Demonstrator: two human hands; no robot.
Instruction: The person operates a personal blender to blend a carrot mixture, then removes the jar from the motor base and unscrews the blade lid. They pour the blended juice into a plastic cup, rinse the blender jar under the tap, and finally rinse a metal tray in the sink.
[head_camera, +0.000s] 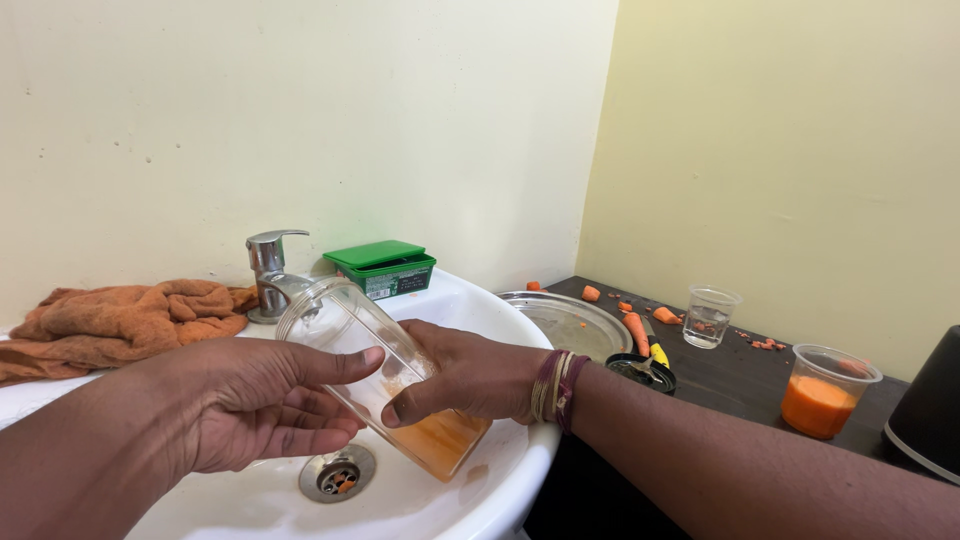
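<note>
**Friend:** What have you got there?

**Me:** A clear jar (385, 375). Both my hands are on it. My right hand (465, 375) is wrapped round its far side. My left hand (265, 405) cups the near side, with the thumb across the glass. It sits tipped over the white sink (500, 470), mouth up toward the tap (268, 262).

**Friend:** What's the orange stuff?

**Me:** Orange juice or pulp, pooled at the low end.

**Friend:** Could it go wrong?

**Me:** I think so. The jar may be wet and slick. If my grip goes loose, it could slip and crack on the hard sink.

**Friend:** Anything else?

**Me:** If I tip it too fast, the orange could splash over the rim. There are bits in the drain (337, 475) too, and more could block it. The cup (822, 390) of juice is well away, so it is safe.
</note>
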